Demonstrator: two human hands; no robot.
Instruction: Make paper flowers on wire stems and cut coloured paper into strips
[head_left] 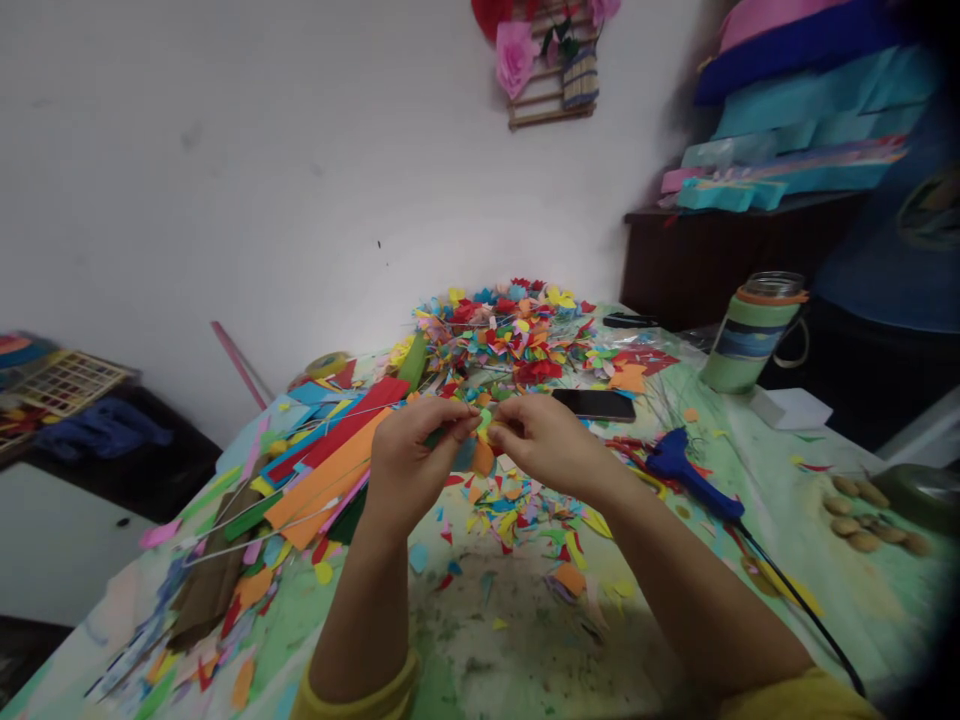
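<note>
My left hand and my right hand meet above the middle of the table. Both pinch a small piece of coloured paper, green and yellow with an orange part hanging below. The fingers of both hands are closed round it, thumbs on top. A thin wire runs from the left hand out to the left. Under the hands lies a scatter of paper scraps.
A heap of coloured paper pieces lies at the far side. Strips of coloured sheet lie left. A phone, a blue glue gun with its cord, and a jar in a striped sleeve stand right.
</note>
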